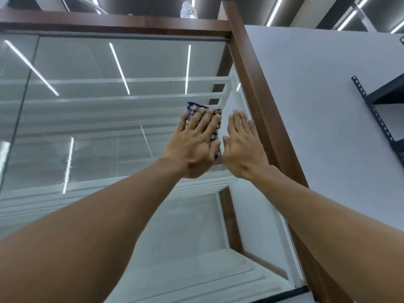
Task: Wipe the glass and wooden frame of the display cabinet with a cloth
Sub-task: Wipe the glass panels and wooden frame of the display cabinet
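Fingers (pixel 204 120) straight, pressing cloth (pixel 192 107) to glass (pixel 105 132)

I get bright, even light from ceiling strips (pixel 274 12); their streaks glare on the glass (pixel 87 62) above and left of the fingers (pixel 204 121). Fingertips look slightly soft; straight lines bow far from them.

The blue-and-white checked cloth (pixel 217 127), seemingly folded, lies flat on the upright glass pane (pixel 98 127) under the left hand (pixel 194 143). The brown wooden frame (pixel 258 99) runs at its 12 and 3 o'clock.
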